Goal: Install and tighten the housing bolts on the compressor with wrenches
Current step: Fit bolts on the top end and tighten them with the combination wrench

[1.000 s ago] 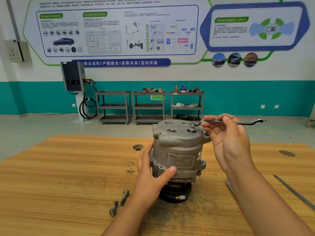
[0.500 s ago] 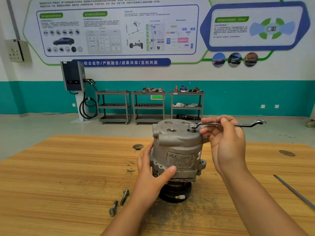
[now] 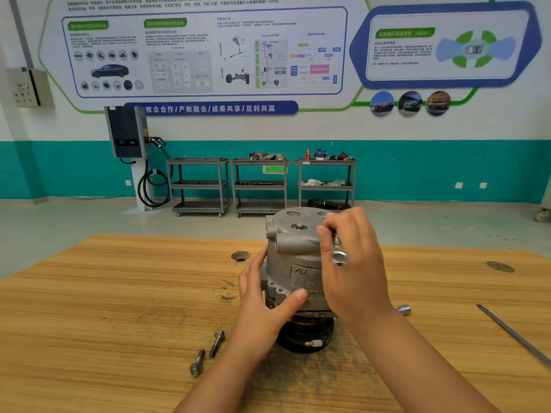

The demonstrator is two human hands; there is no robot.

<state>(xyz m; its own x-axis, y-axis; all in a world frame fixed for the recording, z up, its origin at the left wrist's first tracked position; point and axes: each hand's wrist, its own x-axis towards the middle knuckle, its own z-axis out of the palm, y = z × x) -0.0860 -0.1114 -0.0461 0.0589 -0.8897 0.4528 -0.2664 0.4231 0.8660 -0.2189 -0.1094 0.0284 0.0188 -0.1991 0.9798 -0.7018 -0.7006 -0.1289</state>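
Bracing the compressor (image 3: 295,239) against twisting, left hand (image 3: 262,296) grip curled round its side. Pinching the wrench (image 3: 339,257) in the right hand (image 3: 357,275) on top, likely for tightening.

wrench (image 3: 339,255) half hidden, metal rod (image 3: 512,333) cut off

Compressor (image 3: 293,242): dull silver-grey casting, black section at the base, pale label with dark print on the side. Wrench (image 3: 338,254): bright chrome. Bolts (image 3: 217,343) on the desk (image 3: 119,308): dark grey steel. Desk: yellow-brown, fine lengthwise grain striping, several dark scuff marks. Wall (image 3: 447,171): white above, teal band below. Carts (image 3: 201,186): grey. Floor (image 3: 74,222): pale grey.
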